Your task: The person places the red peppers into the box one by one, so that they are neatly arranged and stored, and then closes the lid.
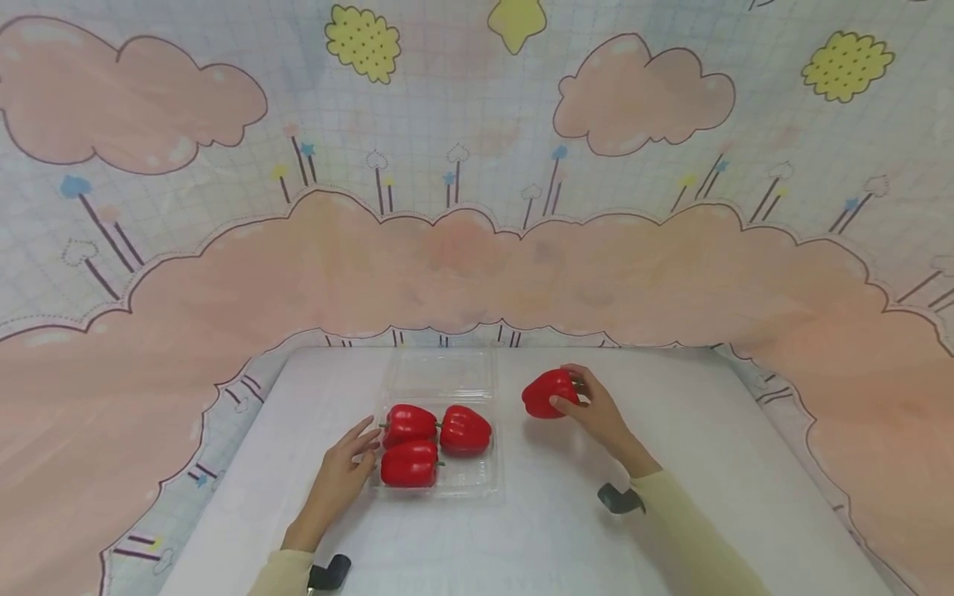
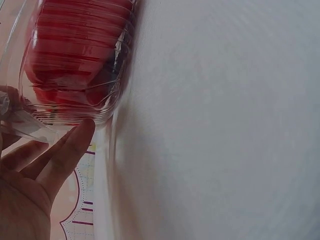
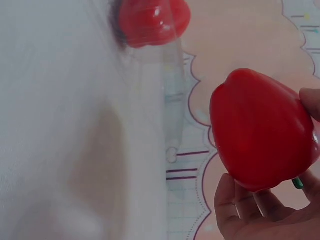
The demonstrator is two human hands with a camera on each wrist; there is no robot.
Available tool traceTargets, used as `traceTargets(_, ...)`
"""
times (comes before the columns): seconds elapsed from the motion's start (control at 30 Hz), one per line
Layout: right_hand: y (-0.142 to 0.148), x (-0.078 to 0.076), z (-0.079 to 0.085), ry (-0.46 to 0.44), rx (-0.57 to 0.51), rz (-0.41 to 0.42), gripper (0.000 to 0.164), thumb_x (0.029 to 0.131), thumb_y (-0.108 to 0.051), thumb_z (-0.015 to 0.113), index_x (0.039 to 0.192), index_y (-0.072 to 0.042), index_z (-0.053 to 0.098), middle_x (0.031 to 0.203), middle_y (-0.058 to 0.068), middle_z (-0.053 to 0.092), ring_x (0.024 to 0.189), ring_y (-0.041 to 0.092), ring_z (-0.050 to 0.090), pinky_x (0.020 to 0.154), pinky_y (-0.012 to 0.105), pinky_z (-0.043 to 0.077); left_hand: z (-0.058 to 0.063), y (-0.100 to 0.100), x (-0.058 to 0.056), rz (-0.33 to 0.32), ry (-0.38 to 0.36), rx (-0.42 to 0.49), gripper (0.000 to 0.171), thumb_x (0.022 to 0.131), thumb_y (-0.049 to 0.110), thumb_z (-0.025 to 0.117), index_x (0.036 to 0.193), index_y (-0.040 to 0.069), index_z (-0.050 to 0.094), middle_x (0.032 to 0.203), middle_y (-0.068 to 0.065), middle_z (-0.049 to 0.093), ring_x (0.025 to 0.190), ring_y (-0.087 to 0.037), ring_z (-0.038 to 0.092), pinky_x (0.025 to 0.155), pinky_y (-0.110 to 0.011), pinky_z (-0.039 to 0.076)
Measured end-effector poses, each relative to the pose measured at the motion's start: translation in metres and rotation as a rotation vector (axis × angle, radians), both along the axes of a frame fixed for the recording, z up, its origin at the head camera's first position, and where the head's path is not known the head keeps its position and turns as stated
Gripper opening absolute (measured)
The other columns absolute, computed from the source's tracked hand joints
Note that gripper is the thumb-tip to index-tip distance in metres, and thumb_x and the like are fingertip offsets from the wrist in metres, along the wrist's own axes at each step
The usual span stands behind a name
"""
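Note:
My right hand holds a red bell pepper above the white table, to the right of a clear plastic clamshell box. Its green stem points back toward the palm, with the thumb and fingers on opposite sides. Three more red peppers lie in the box: one at back left, one at right, one at front left. My left hand is at the box's left side. In the left wrist view, extended fingers touch the ribbed plastic wall.
The box's transparent lid lies folded back toward the far edge of the white table. Beyond the table hangs a cloth backdrop printed with clouds. A dark wrist device sits by each sleeve.

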State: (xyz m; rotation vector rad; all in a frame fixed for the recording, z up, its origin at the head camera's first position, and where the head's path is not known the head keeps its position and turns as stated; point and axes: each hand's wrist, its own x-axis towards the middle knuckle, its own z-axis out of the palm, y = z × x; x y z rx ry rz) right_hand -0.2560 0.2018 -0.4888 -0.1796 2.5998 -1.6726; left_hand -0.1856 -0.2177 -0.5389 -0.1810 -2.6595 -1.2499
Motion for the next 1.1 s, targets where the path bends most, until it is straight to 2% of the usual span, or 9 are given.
traceTargets(0.37, -0.007, 0.016, 0.011, 0.008, -0.047, -0.014, 0.075, 0.082, -0.028, 0.078, 0.144, -0.020, 0.037, 0.142, 0.008, 0.048, 0.131, 0.032, 0.047, 0.098, 0.045, 0.056, 0.001, 0.001, 0.001, 0.012, -0.012, -0.007, 0.041, 0.094, 0.002, 0.055, 0.135, 0.001, 0.058, 0.147, -0.017, 0.050, 0.112, -0.034, 0.068, 0.082, -0.035, 0.061)
traceTargets(0.63, -0.013, 0.024, 0.014, 0.018, -0.080, 0.005, 0.077, 0.079, -0.028, 0.081, 0.142, -0.021, 0.038, 0.141, 0.007, 0.049, 0.130, 0.031, 0.048, 0.094, 0.042, 0.059, 0.004, 0.002, 0.001, 0.014, -0.014, -0.018, 0.042, 0.094, 0.002, 0.056, 0.135, 0.001, 0.057, 0.147, -0.017, 0.050, 0.112, -0.034, 0.067, 0.082, -0.035, 0.061)
traceTargets(0.87, -0.018, 0.031, 0.012, 0.016, -0.097, 0.010, 0.075, 0.077, -0.027, 0.083, 0.139, -0.022, 0.040, 0.139, 0.005, 0.051, 0.126, 0.030, 0.051, 0.093, 0.039, 0.059, 0.004, 0.002, 0.001, 0.015, -0.001, -0.014, 0.041, 0.093, 0.001, 0.055, 0.134, 0.001, 0.058, 0.146, -0.017, 0.051, 0.111, -0.034, 0.068, 0.082, -0.035, 0.061)
traceTargets(1.1, -0.023, 0.037, 0.009, 0.023, -0.131, 0.052, 0.070, 0.079, -0.023, 0.081, 0.137, -0.019, 0.041, 0.135, 0.006, 0.052, 0.122, 0.029, 0.053, 0.092, 0.037, 0.059, 0.003, 0.003, 0.002, 0.013, -0.002, -0.013, 0.040, 0.093, 0.001, 0.056, 0.133, 0.000, 0.059, 0.147, -0.017, 0.050, 0.111, -0.034, 0.068, 0.081, -0.034, 0.062)
